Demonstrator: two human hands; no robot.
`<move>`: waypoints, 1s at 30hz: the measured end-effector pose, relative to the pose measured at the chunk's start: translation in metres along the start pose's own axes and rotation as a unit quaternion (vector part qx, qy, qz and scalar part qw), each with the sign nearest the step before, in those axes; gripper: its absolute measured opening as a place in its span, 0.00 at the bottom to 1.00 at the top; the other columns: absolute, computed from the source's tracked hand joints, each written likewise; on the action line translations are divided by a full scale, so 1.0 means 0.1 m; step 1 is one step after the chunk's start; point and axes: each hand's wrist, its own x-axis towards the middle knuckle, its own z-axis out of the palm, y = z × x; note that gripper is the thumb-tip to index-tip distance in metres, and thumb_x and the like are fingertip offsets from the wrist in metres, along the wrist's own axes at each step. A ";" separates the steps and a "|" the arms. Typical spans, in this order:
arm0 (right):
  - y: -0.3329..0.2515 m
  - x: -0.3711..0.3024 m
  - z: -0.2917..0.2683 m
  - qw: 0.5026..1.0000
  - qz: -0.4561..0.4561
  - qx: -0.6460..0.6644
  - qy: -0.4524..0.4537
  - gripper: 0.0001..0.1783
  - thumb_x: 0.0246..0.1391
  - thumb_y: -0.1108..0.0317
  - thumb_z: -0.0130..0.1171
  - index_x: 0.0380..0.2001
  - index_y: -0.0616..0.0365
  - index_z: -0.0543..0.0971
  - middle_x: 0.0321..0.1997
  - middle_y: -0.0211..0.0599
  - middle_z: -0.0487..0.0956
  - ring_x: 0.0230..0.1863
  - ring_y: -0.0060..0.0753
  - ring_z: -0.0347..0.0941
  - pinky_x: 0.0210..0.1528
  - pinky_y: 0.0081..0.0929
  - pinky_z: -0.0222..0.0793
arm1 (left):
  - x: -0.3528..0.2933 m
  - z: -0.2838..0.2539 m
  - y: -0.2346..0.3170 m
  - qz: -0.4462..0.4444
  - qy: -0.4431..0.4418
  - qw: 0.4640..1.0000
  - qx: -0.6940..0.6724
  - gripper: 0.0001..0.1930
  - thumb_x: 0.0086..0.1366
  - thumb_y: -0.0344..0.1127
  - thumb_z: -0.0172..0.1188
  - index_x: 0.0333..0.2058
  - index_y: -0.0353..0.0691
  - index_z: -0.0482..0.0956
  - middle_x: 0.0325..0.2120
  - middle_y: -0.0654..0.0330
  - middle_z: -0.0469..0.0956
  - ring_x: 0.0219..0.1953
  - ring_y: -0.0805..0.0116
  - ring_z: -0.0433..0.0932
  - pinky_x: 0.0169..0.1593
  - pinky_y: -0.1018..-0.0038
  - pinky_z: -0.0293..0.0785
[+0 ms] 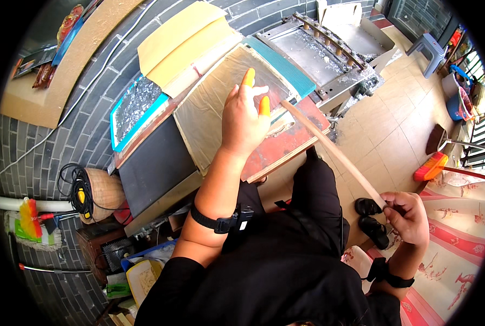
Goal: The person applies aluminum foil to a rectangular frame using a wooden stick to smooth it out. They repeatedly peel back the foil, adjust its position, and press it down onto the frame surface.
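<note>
My right hand [408,218] is closed on one end of a long, thin, pale wooden strip [337,152], well out to the right of my body. The strip slants up to the left, and its far end lies over the work table beside my left hand. Above a plastic-covered, brownish flat pad [212,106], my left hand [244,119] has its fingers stretched apart, with nothing seen in it. Yellow finger covers sit on two of its digits. A small pale loop-shaped item [280,128] lies on the red board [307,118] next to the pad.
Yellow paper sheets [185,41] and a blue-framed tray of silvery foil [139,108] lie beyond the pad. A teal ribbed mat [286,68] borders a metal machine [313,51] strewn with silvery flakes. Sandals [373,231], a brush [431,166] and a stool [427,53] stand to the right.
</note>
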 end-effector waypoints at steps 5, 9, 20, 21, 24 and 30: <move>-0.01 0.02 0.02 1.000 0.000 0.006 0.010 0.12 0.45 0.82 0.56 0.36 0.68 0.78 0.17 0.35 0.67 0.17 0.27 0.62 0.22 0.24 0.58 | 0.01 0.01 0.02 -0.001 -0.007 1.000 0.003 0.29 0.58 0.27 0.59 0.59 0.29 0.63 0.37 0.50 0.82 0.43 0.47 0.77 0.58 0.58 0.67; -0.05 0.10 0.07 1.000 -0.002 -0.006 0.003 0.12 0.45 0.82 0.57 0.37 0.68 0.78 0.17 0.35 0.67 0.16 0.27 0.63 0.22 0.25 0.59 | 0.03 0.00 0.08 -0.026 -0.052 0.998 0.014 0.29 0.62 0.26 0.59 0.60 0.28 0.60 0.44 0.50 0.81 0.57 0.49 0.73 0.60 0.62 0.66; -0.22 0.24 0.10 0.998 -0.036 -0.039 -0.021 0.13 0.46 0.81 0.57 0.38 0.67 0.78 0.18 0.36 0.69 0.17 0.28 0.64 0.23 0.26 0.61 | 0.19 -0.01 0.30 -0.013 -0.039 0.995 0.093 0.35 0.60 0.40 0.60 0.59 0.21 0.59 0.37 0.48 0.83 0.43 0.49 0.81 0.66 0.60 0.60; -0.22 0.25 0.10 0.998 -0.036 -0.040 -0.024 0.13 0.46 0.82 0.57 0.38 0.67 0.79 0.18 0.36 0.69 0.18 0.29 0.65 0.23 0.26 0.62 | 0.20 0.00 0.31 -0.016 -0.037 0.994 0.106 0.35 0.60 0.40 0.60 0.59 0.20 0.60 0.36 0.47 0.83 0.40 0.50 0.81 0.66 0.61 0.59; -0.23 0.25 0.09 0.997 -0.044 -0.048 -0.032 0.13 0.45 0.82 0.57 0.38 0.67 0.79 0.19 0.37 0.71 0.18 0.29 0.67 0.23 0.25 0.62 | 0.24 0.02 0.31 -0.039 -0.043 0.985 0.161 0.33 0.60 0.37 0.59 0.60 0.24 0.62 0.35 0.46 0.83 0.36 0.50 0.82 0.58 0.61 0.70; -0.11 0.11 -0.07 0.998 -0.038 -0.014 -0.044 0.13 0.45 0.82 0.56 0.37 0.69 0.79 0.19 0.38 0.74 0.18 0.28 0.69 0.24 0.23 0.63 | 0.21 -0.11 0.24 -0.107 0.020 0.987 0.120 0.30 0.60 0.34 0.56 0.62 0.33 0.64 0.20 0.49 0.79 0.25 0.50 0.80 0.39 0.61 0.78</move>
